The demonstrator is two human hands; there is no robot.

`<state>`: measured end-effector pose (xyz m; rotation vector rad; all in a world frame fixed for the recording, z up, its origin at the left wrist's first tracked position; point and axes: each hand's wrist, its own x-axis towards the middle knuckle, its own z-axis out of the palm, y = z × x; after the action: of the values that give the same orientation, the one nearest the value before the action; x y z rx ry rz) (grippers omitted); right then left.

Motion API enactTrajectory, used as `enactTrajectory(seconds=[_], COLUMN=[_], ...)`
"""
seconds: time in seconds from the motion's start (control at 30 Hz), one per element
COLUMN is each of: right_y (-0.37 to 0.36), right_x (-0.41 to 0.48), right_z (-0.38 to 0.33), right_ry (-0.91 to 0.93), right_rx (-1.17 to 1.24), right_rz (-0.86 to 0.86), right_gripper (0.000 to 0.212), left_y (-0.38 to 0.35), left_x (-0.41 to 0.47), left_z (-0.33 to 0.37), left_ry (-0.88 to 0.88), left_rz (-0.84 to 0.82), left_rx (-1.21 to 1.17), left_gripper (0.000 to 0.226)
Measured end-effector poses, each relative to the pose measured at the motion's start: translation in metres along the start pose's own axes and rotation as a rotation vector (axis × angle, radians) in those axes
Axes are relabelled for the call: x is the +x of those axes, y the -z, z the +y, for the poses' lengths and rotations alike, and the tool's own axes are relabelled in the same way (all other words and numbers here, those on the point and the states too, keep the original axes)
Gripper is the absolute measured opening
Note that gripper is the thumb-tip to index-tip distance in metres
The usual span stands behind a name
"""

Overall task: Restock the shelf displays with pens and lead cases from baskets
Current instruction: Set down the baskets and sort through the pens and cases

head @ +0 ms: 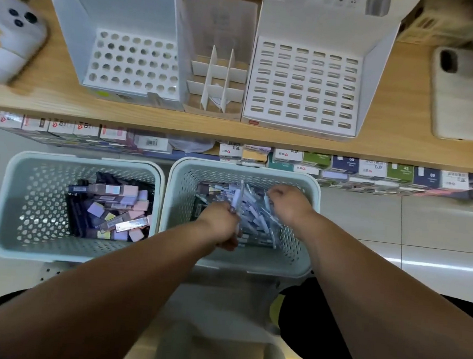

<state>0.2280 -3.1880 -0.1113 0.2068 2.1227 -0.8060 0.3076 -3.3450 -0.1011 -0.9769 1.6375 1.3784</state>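
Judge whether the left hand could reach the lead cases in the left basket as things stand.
Probably yes: the left basket is open-topped, beside the left hand, nothing over the lead cases, though that hand grips pens.

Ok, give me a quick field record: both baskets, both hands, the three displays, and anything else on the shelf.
left basket: lead cases
right basket: pens
left hand: in the right basket, grips a bunch of pens
right hand: in the right basket, fingers curled down into the pens; grip unclear
round-hole display: holes look empty
divider box: no pens seen
slot display: slots look empty
shelf extras: phone at right, white camera device at left
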Motion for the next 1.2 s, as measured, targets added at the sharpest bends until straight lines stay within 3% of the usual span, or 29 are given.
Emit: enactTrajectory(seconds=[0.1,0.17,0.23,0.3,0.4,0.47,0.57,0.7,0.8,0.9,1.07,1.2], right_y=[0.002,0.002,-0.002,-0.01,-0.027,-0.041,-0.063,-0.081,-0.088,-0.097,-0.105,-0.106], right_x=[-0.003,-0.002,0.001,0.002,0.001,0.001,0.01,0.026,0.036,0.041,0.046,0.044], right_z=[-0.001,-0.003,-0.006,-0.01,-0.017,-0.023,-0.033,-0.044,-0.035,-0.025,-0.025,-0.015], right_ry=[0.008,0.025,0.041,0.083,0.241,0.318,0.402,0.473,0.548,0.547,0.621,0.664], right_rx=[0.021,0.029,0.036,0.03,-0.08,-0.133,-0.365,-0.683,-0.948,-1.082,-1.17,-1.127], right_rz=[0.001,0.029,0.052,0.065,0.111,0.053,-0.122,-0.186,-0.107,-0.075,0.001,-0.037], right_gripper=[0.036,0.035,0.031,0.028,0.024,0.024,0.036,0.065,0.077,0.089,0.079,0.071], left_y=[-0.022,-0.026,-0.015,0.008,0.053,0.084,0.116,0.111,0.101,0.1,0.097,0.095], left_x=[0.012,0.013,0.009,-0.006,-0.025,-0.027,-0.021,-0.016,-0.012,-0.008,-0.006,-0.006], left_z=[0.001,-0.001,0.0,0.0,-0.011,-0.027,-0.058,-0.09,-0.099,-0.101,-0.102,-0.102], left_ry=[0.023,0.009,-0.126,-0.348,-0.658,-0.727,-0.651,-0.476,-0.435,-0.454,-0.466,-0.471], left_rz=[-0.084,-0.104,-0.051,0.11,0.455,0.666,0.825,0.643,0.508,0.484,0.52,0.537], left_rx=[0.01,0.166,0.401,0.522,0.505,0.551,0.611,0.516,0.428,0.401,0.433,0.438], left_gripper=[0.02,0.02,0.027,0.032,0.017,0.015,0.044,0.07,0.064,0.059,0.056,0.057])
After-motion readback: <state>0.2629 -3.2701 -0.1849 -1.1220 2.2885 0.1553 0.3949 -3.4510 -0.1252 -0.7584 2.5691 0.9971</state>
